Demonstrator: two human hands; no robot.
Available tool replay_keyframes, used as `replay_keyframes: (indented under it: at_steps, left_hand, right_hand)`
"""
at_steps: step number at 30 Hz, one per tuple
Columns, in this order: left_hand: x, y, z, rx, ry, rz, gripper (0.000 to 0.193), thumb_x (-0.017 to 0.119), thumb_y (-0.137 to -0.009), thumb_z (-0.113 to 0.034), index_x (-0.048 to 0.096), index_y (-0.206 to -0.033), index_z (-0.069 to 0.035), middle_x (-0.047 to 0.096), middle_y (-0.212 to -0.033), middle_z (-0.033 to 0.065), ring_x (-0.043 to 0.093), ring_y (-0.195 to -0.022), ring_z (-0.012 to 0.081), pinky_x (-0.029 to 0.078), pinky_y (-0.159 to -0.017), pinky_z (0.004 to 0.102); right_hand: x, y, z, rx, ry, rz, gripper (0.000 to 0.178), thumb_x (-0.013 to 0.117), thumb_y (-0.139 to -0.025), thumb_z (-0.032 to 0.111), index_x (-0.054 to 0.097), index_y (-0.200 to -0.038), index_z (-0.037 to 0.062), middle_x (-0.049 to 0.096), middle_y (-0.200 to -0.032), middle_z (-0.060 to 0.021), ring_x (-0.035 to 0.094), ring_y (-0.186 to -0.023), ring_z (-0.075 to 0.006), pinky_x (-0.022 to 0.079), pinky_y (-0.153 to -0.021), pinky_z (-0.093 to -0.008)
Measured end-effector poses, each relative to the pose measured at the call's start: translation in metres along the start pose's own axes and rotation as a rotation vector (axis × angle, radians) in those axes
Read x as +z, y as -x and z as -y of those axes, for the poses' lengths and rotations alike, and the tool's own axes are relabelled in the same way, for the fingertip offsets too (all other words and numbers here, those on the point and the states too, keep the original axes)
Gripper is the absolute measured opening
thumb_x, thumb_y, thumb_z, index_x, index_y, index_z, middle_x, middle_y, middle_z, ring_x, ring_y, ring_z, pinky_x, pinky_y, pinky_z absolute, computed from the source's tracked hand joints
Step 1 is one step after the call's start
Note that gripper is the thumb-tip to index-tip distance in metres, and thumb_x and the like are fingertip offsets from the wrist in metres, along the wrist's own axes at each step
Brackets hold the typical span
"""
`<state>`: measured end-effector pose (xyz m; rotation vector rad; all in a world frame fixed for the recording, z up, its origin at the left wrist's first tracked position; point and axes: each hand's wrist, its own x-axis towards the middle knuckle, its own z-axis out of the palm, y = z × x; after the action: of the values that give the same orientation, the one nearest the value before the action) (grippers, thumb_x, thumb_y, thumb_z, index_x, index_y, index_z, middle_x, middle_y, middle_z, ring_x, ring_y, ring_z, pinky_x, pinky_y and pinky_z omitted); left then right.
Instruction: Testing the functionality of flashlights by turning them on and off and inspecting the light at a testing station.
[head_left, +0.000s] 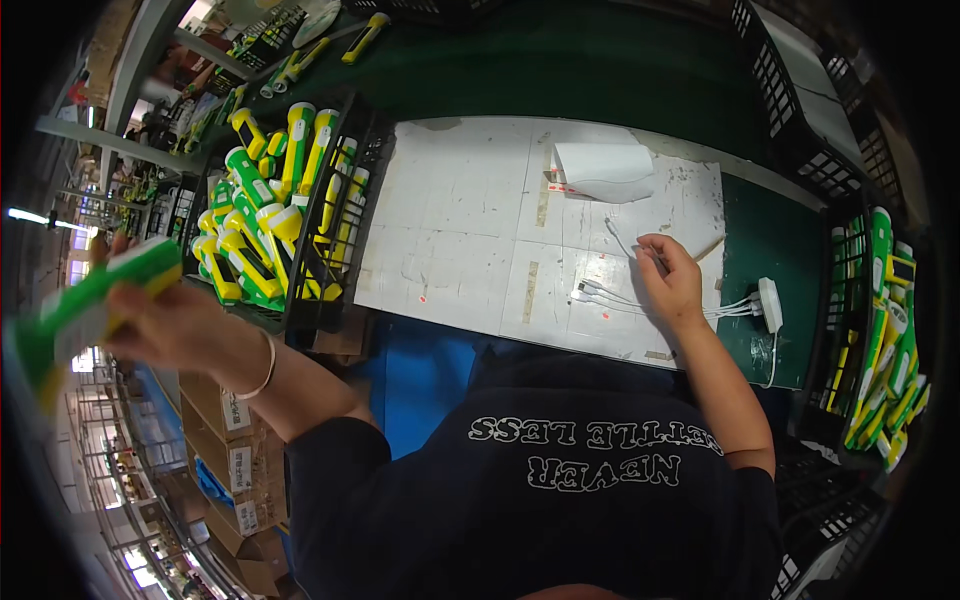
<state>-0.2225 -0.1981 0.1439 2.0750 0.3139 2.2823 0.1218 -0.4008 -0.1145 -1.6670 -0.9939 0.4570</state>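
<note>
Black crate (355, 215) of green-yellow flashlights left of white worktop (460, 230); white roll (605, 170) at its far edge; second crate (850, 330) of flashlights right; cardboard boxes (235, 455) below.

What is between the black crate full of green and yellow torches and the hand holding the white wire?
In the head view, only the bare white work board lies between the black crate and the right hand pinching the white wire.

White board (460, 230) mid-left bare, white cables (610, 295) and paper roll (605, 170) crowd its right, black crate (320, 250) walls the left
</note>
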Motion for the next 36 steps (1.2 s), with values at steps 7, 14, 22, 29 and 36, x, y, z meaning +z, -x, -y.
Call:
replay_keyframes:
  at_steps: [7, 14, 22, 29, 36]
  left_hand:
    - [-0.059, 0.068, 0.208, -0.668, -0.997, 0.680, 0.065, 0.062, -0.079, -0.037, 0.043, -0.128, 0.001, 0.057, -0.114, 0.0241, 0.056, -0.105, 0.0366, 0.045, -0.087, 0.0406]
    - [-0.010, 0.093, 0.236, -0.401, -1.171, 0.825, 0.066, 0.064, -0.077, -0.032, 0.041, -0.129, 0.001, 0.048, -0.122, 0.0247, 0.045, -0.113, 0.0415, 0.039, -0.095, 0.0449]
    - [0.129, 0.138, 0.145, -0.117, -0.498, 0.872, 0.041, 0.064, -0.075, -0.011, 0.053, -0.114, -0.006, 0.048, -0.120, 0.0180, 0.044, -0.115, 0.0347, 0.037, -0.098, 0.0402]
    - [0.182, 0.107, -0.038, -0.782, 0.999, 1.036, 0.031, 0.063, -0.081, -0.011, 0.059, -0.111, -0.005, 0.062, -0.106, 0.0072, 0.059, -0.097, 0.0196, 0.045, -0.088, 0.0311]
    - [0.170, 0.044, -0.115, -0.820, 2.053, 1.117, 0.031, 0.070, -0.081, -0.019, 0.060, -0.100, 0.004, 0.063, -0.091, 0.0122, 0.061, -0.083, 0.0187, 0.052, -0.067, 0.0279]
  right_hand:
    - [-0.003, 0.004, 0.003, -0.035, 0.035, 0.016, 0.021, 0.061, -0.081, 0.013, 0.061, -0.097, 0.0003, 0.063, -0.086, -0.0120, 0.062, -0.075, -0.0175, 0.048, -0.069, -0.0265]
    - [-0.005, 0.004, 0.006, -0.073, 0.100, -0.008, 0.018, 0.062, -0.080, 0.012, 0.061, -0.094, 0.0018, 0.063, -0.083, -0.0119, 0.063, -0.072, -0.0209, 0.049, -0.066, -0.0278]
    - [-0.004, -0.001, 0.013, -0.079, 0.124, 0.019, 0.016, 0.061, -0.079, 0.010, 0.061, -0.093, 0.0027, 0.061, -0.082, -0.0104, 0.062, -0.069, -0.0211, 0.048, -0.064, -0.0278]
    - [0.001, 0.003, -0.007, 0.015, 0.088, 0.082, 0.016, 0.061, -0.079, 0.007, 0.062, -0.094, 0.0032, 0.062, -0.084, -0.0087, 0.061, -0.074, -0.0166, 0.048, -0.067, -0.0273]
    - [-0.012, 0.010, -0.060, 0.322, -0.296, 0.124, 0.021, 0.056, -0.085, 0.004, 0.057, -0.105, -0.0013, 0.059, -0.088, -0.0016, 0.053, -0.076, -0.0040, 0.042, -0.066, -0.0169]
